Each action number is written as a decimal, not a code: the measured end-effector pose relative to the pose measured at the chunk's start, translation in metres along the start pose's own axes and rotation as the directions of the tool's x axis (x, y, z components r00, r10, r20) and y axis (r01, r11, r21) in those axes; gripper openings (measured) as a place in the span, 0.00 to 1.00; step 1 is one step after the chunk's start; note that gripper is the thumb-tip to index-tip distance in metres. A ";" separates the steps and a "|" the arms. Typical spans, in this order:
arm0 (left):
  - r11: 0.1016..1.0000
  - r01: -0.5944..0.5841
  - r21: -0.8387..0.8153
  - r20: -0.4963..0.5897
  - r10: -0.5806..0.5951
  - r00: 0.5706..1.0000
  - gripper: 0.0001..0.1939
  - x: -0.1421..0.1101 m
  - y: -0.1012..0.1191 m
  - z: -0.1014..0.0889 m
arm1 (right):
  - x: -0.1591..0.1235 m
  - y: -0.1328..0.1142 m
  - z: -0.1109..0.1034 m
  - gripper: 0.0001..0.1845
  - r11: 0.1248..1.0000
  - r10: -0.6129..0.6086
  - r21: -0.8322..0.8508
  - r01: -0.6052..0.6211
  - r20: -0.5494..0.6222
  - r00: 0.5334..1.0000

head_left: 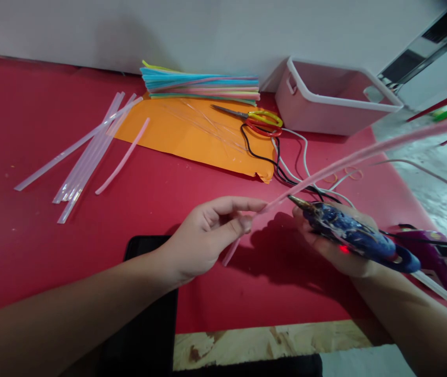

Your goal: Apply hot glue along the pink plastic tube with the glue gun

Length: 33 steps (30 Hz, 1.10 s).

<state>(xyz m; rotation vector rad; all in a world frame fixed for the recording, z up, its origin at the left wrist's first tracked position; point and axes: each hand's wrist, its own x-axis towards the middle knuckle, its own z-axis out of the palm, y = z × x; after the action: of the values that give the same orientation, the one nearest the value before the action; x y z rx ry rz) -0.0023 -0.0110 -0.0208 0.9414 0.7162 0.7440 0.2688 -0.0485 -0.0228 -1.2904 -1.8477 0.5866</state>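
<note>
My left hand [211,235] pinches a long pink pipe cleaner [339,168] between thumb and fingers; its short end pokes out below the hand and the long part rises to the right edge. In my right hand [337,251] is a blue glue gun [359,235] with a red light glowing on its side. Its metal nozzle points left and meets or nearly touches the pipe cleaner just right of my left fingers. A clear glue stick [439,290] sticks out of the gun's rear.
Several clear glue sticks [86,162] and a short pink pipe cleaner piece [123,156] lie at left. Behind are an orange envelope [176,139], scissors [263,120], a colourful pipe cleaner bundle [203,84] and a pink bin [317,110]. Cables [305,152] cross the red table [31,235]; a black tablet-like slab [145,324] lies in front.
</note>
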 end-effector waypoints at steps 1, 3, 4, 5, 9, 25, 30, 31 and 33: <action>1.000 -0.004 -0.001 0.000 0.004 1.000 0.11 0.000 0.000 0.000 | 0.000 0.000 0.000 0.04 1.000 -0.018 0.010 0.017 0.016 1.000; 1.000 -0.010 -0.011 0.010 0.010 1.000 0.11 0.000 0.001 0.000 | 0.000 0.000 -0.002 0.05 0.997 -0.074 0.016 0.073 0.084 0.994; 1.000 -0.006 -0.018 0.019 0.006 1.000 0.12 0.000 0.001 0.001 | 0.001 -0.001 -0.002 0.05 0.995 -0.098 0.002 0.098 0.107 0.989; 1.000 0.001 -0.027 0.023 0.000 1.000 0.12 0.000 0.002 0.001 | 0.001 -0.002 -0.003 0.06 0.992 -0.119 -0.019 0.122 0.124 0.985; 0.998 -0.022 -0.053 -0.021 0.021 1.000 0.10 0.001 0.004 0.003 | 0.006 -0.004 -0.002 0.09 0.982 -0.163 -0.075 0.174 0.142 0.976; 0.999 0.034 -0.003 0.022 -0.034 0.999 0.13 -0.001 0.002 0.001 | 0.007 -0.007 0.000 0.14 0.985 -0.159 -0.052 0.166 0.127 0.979; 1.000 0.017 0.015 0.020 -0.017 1.000 0.13 -0.001 0.001 0.000 | 0.007 -0.010 -0.002 0.11 0.987 -0.126 -0.083 0.135 0.108 0.986; 1.000 0.017 0.017 0.022 -0.018 1.000 0.13 -0.001 0.001 0.000 | 0.007 -0.010 -0.003 0.11 0.988 -0.117 -0.087 0.126 0.106 0.988; 1.000 0.013 0.024 0.009 -0.013 1.000 0.11 -0.001 0.002 0.000 | 0.007 -0.010 -0.003 0.11 0.988 -0.115 -0.091 0.125 0.112 0.987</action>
<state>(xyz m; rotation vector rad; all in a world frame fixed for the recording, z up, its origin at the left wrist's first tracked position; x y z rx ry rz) -0.0033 -0.0112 -0.0183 0.9607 0.7242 0.7205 0.2645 -0.0465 -0.0108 -1.2208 -2.0492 0.5147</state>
